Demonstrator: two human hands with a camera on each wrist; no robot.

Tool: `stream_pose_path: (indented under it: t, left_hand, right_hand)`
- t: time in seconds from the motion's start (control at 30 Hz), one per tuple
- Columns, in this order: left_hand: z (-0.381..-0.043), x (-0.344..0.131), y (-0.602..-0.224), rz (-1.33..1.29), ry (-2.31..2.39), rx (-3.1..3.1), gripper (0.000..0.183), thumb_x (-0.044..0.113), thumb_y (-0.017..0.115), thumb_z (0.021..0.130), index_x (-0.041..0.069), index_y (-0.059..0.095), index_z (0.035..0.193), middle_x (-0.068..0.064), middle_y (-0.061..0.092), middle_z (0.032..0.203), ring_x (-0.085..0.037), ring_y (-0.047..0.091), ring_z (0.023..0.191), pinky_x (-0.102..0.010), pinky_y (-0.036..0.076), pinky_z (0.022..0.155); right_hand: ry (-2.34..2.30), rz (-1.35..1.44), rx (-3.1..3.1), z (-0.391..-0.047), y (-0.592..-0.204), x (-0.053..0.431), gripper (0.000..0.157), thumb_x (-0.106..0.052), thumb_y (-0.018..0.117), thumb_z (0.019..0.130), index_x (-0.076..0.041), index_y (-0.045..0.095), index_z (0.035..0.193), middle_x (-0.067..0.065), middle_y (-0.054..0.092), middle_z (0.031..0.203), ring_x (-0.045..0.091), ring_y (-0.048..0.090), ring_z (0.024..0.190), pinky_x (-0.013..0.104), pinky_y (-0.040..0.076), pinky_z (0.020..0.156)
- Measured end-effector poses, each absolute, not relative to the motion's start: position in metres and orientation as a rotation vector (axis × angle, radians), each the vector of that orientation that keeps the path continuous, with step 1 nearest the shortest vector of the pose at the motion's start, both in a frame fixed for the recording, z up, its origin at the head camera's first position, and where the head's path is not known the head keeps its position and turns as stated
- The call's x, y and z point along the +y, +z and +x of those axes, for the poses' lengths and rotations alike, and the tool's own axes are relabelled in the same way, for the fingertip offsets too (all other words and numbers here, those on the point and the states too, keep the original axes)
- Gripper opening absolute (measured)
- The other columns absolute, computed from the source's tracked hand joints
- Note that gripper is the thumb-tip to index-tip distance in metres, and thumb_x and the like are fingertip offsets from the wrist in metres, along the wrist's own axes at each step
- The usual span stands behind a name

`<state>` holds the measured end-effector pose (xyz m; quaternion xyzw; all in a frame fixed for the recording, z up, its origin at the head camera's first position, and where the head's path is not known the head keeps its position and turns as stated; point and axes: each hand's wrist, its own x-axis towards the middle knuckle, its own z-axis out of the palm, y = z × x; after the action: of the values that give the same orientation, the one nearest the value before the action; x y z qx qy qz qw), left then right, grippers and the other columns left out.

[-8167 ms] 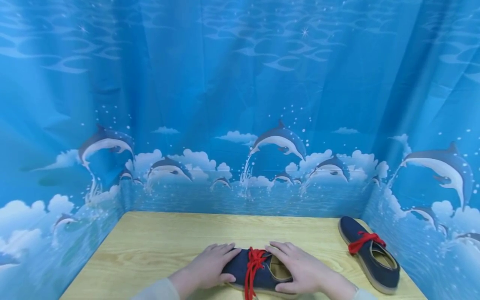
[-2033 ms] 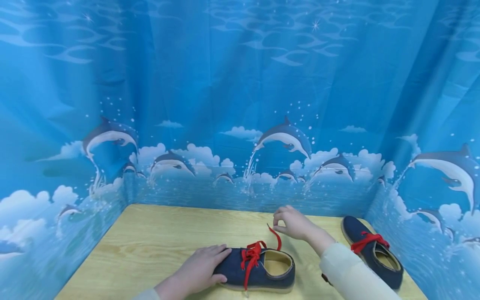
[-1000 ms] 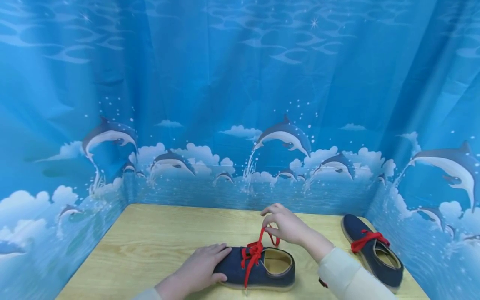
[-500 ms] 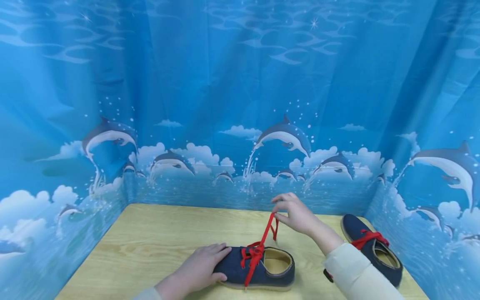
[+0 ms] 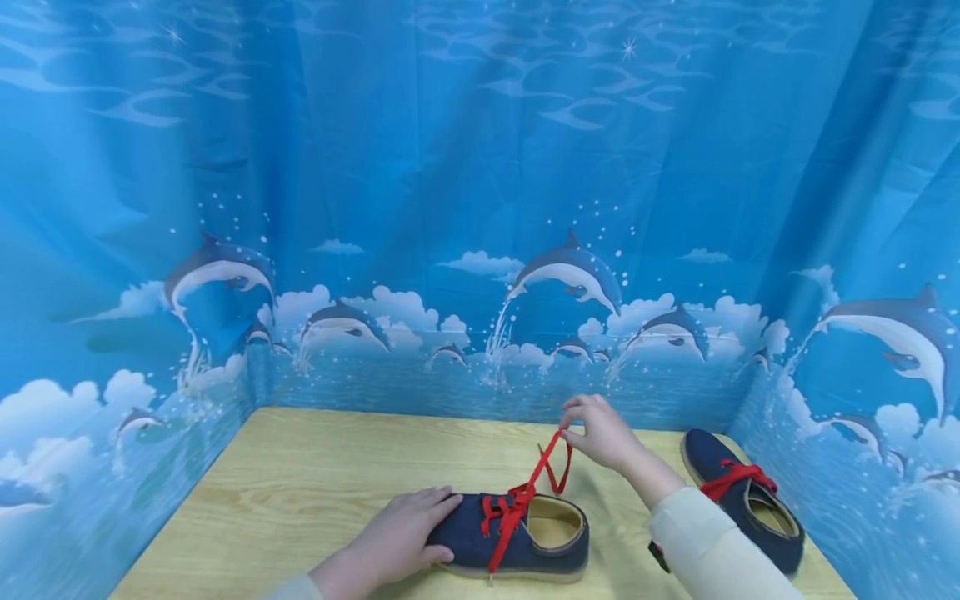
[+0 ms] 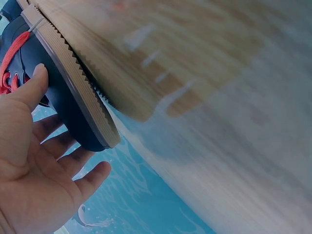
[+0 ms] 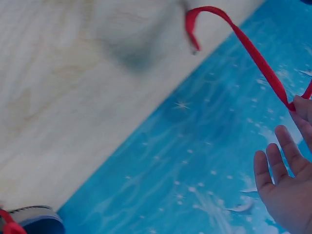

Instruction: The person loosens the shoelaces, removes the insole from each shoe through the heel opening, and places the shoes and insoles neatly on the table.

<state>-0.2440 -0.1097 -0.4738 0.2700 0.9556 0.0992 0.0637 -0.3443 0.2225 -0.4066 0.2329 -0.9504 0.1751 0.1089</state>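
Note:
A navy shoe (image 5: 551,562) with red laces lies sideways near the front of the table, toe to the left. My left hand (image 5: 397,533) holds its toe, the thumb (image 6: 36,85) on the near side and the fingers round the front. Above the shoe's far side, my right hand (image 5: 603,433) pinches a red shoelace (image 7: 261,61) between thumb and forefinger; its other fingers are spread. The lace runs taut from the knot up to the pinch, and its free end loops down. Another lace end (image 5: 498,557) hangs over the shoe's near side.
A second navy shoe (image 5: 780,546) with a red bow (image 5: 738,477) lies at the right end of the wooden table (image 5: 300,467), partly behind the right sleeve (image 5: 712,542). A blue dolphin-print curtain (image 5: 450,208) surrounds the table's back and sides.
Earlier both hands rested on the shoe; the right hand then left it and took the lace. Over the last second it has drawn the lace rightward. The left hand stays at the toe.

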Motion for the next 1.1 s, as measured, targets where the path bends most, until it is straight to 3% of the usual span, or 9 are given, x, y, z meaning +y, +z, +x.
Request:
stream_pose_path:
  t: [0.43,0.73,1.1]
  left_hand:
    - [-0.242,-0.109,-0.471,0.843,0.298,2.917,0.073,0.058,0.067,0.088,0.025,0.048,0.150,-0.004,0.047,0.152,-0.028,0.047,0.137,-0.051,0.043,0.107]
    - [-0.242,-0.111,-0.471,0.830,0.314,2.892,0.074,0.059,0.067,0.088,0.026,0.048,0.150,-0.004,0.047,0.152,-0.027,0.046,0.138,-0.052,0.043,0.108]
    - [-0.243,-0.110,-0.471,0.805,0.333,2.879,0.074,0.058,0.068,0.088,0.026,0.047,0.151,-0.004,0.047,0.153,-0.029,0.046,0.138,-0.053,0.042,0.108]
  right_hand:
    - [0.387,0.584,-2.900,-0.356,-0.453,0.237,0.018,-0.005,0.079,0.080,-0.020,0.070,0.074,-0.001,0.063,0.090,0.024,0.057,0.089,0.045,0.051,0.082]
    - [0.410,0.570,-2.925,-0.347,-0.450,0.239,0.017,-0.007,0.079,0.082,-0.019,0.069,0.075,0.001,0.064,0.094,0.026,0.056,0.092,0.046,0.052,0.082]
    - [0.504,0.720,-2.810,-0.317,-0.425,0.226,0.016,-0.010,0.080,0.085,-0.022,0.071,0.079,0.012,0.066,0.117,0.037,0.057,0.112,0.052,0.052,0.092]
